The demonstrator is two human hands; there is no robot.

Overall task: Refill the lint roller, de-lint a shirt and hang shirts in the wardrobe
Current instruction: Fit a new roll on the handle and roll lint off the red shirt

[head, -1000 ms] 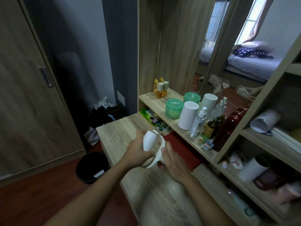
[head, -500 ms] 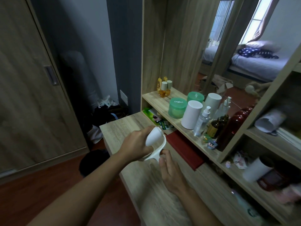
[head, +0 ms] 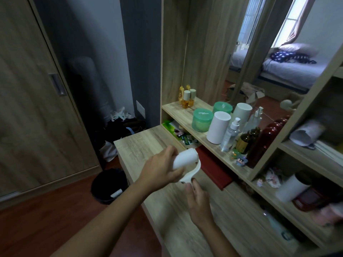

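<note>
A white lint roller (head: 186, 158) is held above the wooden desk (head: 141, 145). My left hand (head: 159, 169) grips its white roll, which points up and to the right. The curved white handle bends down from the roll's far end to my right hand (head: 197, 199), whose thumb and fingertips pinch the handle's lower end. No shirt is in view. The wardrobe's wooden sliding door (head: 37, 108) with a metal recessed handle (head: 56, 84) stands shut at the left.
A shelf unit (head: 185, 112) with a mirror holds green jars (head: 202, 119), a white cylinder (head: 218, 127), spray bottles and dark bottles. A red book (head: 215, 169) lies under the shelf. A black waste bin (head: 109, 186) and bags sit on the floor left of the desk.
My right hand has slid from cupping the roller's frame down to the handle's end. The left hand has kept its grip on the roll and tilted it more to the right.
</note>
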